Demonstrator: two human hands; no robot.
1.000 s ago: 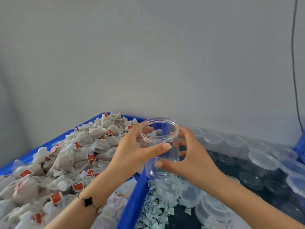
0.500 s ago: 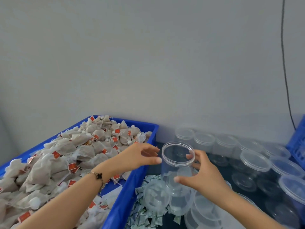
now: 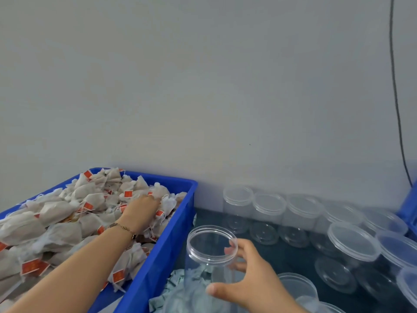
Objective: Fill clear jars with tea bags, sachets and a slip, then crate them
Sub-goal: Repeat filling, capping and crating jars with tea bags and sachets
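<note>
Our right hand (image 3: 250, 281) grips the upright open jar (image 3: 211, 256) just right of the blue bin (image 3: 171, 245), while our left hand (image 3: 141, 210), nearer the tea bags (image 3: 67, 213), rests fingers-down among them, its grip hidden

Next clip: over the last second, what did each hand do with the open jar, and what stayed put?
The left hand let go of the open jar and reached left into the tea bags in the blue crate. The right hand kept holding the jar and lowered it. The lidded jars along the wall stayed put.
</note>
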